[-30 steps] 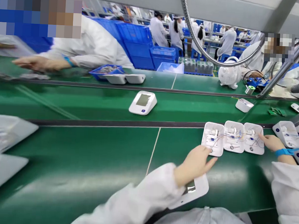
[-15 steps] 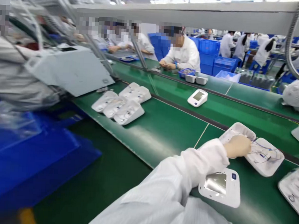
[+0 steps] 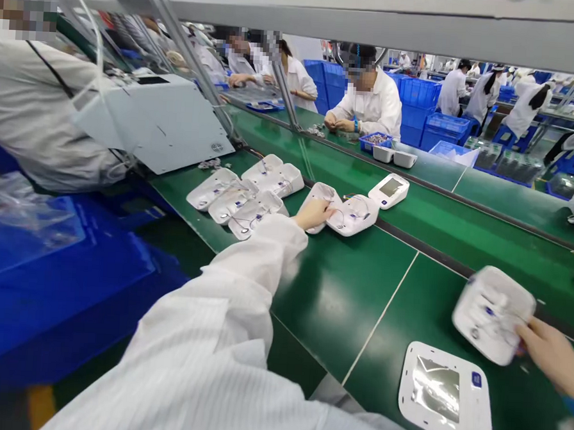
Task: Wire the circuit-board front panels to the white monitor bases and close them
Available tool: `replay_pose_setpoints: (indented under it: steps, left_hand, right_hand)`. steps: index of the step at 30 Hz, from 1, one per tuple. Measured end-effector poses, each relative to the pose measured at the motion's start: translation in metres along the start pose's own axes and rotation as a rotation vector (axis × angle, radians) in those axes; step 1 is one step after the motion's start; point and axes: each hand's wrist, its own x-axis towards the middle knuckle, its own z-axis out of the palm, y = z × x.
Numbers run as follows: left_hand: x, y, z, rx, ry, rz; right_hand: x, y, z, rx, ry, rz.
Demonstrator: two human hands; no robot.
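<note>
My left hand (image 3: 314, 214) reaches out over the green bench and grips a white housing (image 3: 323, 194), which lies against a second open housing (image 3: 353, 215) with thin wires inside. At the right, my right hand (image 3: 552, 354) holds another white housing (image 3: 493, 315) by its right edge, tilted, with wires and small parts in it. Below that one lies a white front panel with a display window (image 3: 446, 393) and a blue button. Several open white housings (image 3: 249, 206) are grouped left of my left hand.
An assembled white device (image 3: 389, 190) stands on the green belt (image 3: 478, 234). A grey-blue machine (image 3: 161, 122) and a blue bin (image 3: 71, 287) are at the left. Across the belt, a person in white (image 3: 370, 104) works beside a small blue basket (image 3: 375, 140). A metal beam crosses overhead.
My left hand has moved left along the bench with the wired housings, up near the grouped ones. My right hand has come into view at the right, holding a housing.
</note>
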Motion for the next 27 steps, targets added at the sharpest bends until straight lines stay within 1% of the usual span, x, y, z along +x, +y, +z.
replay_pose_setpoints:
  steps: [1, 2, 4, 5, 7, 9, 11, 14, 16, 18, 19, 21, 22, 23, 24, 25, 26, 27]
  left_hand:
    - [0.008, -0.012, -0.001, 0.007, -0.001, -0.017]
    - [0.015, -0.023, -0.002, 0.012, -0.005, -0.028]
    - [0.024, -0.037, -0.003, 0.016, -0.010, -0.041]
    - [0.027, -0.042, -0.004, 0.014, -0.007, -0.048]
    - [0.028, -0.051, -0.004, 0.009, 0.022, -0.072]
    - [0.026, -0.058, -0.002, -0.001, 0.075, -0.108]
    - [0.025, -0.062, 0.001, -0.014, 0.138, -0.152]
    - [0.030, -0.062, 0.004, -0.048, 0.204, -0.198]
    - [0.030, -0.058, 0.002, -0.075, 0.236, -0.210]
    - [0.017, -0.055, -0.004, -0.092, 0.290, -0.221]
    - [0.004, -0.055, -0.007, -0.092, 0.330, -0.234]
    - [-0.035, -0.065, -0.011, -0.076, 0.464, -0.308]
    - [-0.058, -0.074, -0.011, -0.060, 0.572, -0.396]
    - [-0.082, -0.085, -0.009, -0.049, 0.742, -0.536]
    - [-0.105, -0.098, -0.006, -0.055, 0.805, -0.659]
    - [-0.124, -0.110, -0.001, -0.086, 0.741, -0.723]
    - [-0.138, -0.122, 0.005, -0.105, 0.622, -0.723]
    - [-0.146, -0.132, 0.011, -0.119, 0.502, -0.686]
  right_hand:
    - [0.015, -0.032, 0.014, 0.032, -0.131, -0.005]
    - [0.029, -0.064, 0.029, 0.046, -0.205, -0.054]
    - [0.053, -0.126, 0.060, 0.055, -0.255, -0.110]
    - [0.062, -0.153, 0.074, 0.054, -0.267, -0.134]
    - [0.072, -0.197, 0.102, 0.075, -0.294, -0.185]
    - [0.076, -0.228, 0.126, 0.117, -0.325, -0.215]
    - [0.075, -0.250, 0.147, 0.174, -0.363, -0.221]
    - [0.073, -0.274, 0.170, 0.266, -0.414, -0.208]
    - [0.073, -0.287, 0.180, 0.327, -0.438, -0.205]
    - [0.075, -0.299, 0.186, 0.379, -0.450, -0.208]
    - [0.076, -0.303, 0.187, 0.401, -0.454, -0.208]
    - [0.077, -0.310, 0.189, 0.435, -0.461, -0.206]
    - [0.078, -0.313, 0.189, 0.448, -0.465, -0.204]
    - [0.078, -0.314, 0.190, 0.460, -0.469, -0.202]
    - [0.078, -0.316, 0.191, 0.472, -0.473, -0.201]
    - [0.079, -0.317, 0.192, 0.482, -0.476, -0.199]
    - [0.079, -0.318, 0.193, 0.492, -0.479, -0.196]
    - [0.079, -0.320, 0.195, 0.500, -0.481, -0.193]
